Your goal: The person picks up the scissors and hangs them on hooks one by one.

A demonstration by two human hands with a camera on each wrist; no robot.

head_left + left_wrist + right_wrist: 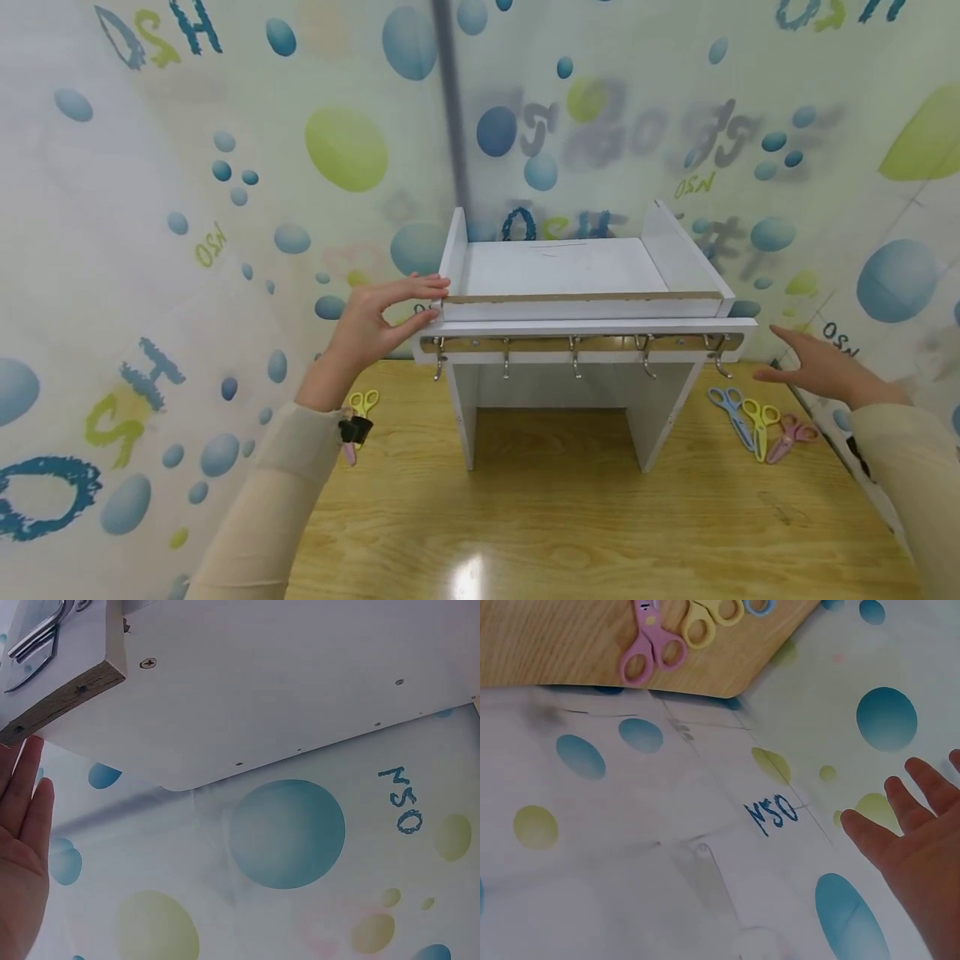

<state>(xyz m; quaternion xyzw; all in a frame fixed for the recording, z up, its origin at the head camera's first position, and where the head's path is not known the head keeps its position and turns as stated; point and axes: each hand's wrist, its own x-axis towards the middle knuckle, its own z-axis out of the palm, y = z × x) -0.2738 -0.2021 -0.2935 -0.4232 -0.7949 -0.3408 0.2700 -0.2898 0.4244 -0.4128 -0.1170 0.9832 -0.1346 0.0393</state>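
Observation:
A white wooden shelf (555, 310) stands on the table, with a front rail of metal hooks (576, 357). At the shelf's left end, my left hand (372, 321) has its straight fingers by the front corner and its thumb lower down. In the left wrist view, those fingers (31, 799) are extended beside the raw edge of the rail board (64, 697). Off the shelf's right end, my right hand (825, 367) hangs in the air with its fingers spread. The right wrist view shows this hand (922, 832) holding nothing.
Blue scissors (731, 412), yellow scissors (761, 425) and pink scissors (791, 435) lie on the wooden table (547, 533) at right. More scissors (363, 402) and a black clip (356, 429) lie at left. A patterned curtain (345, 150) surrounds the table.

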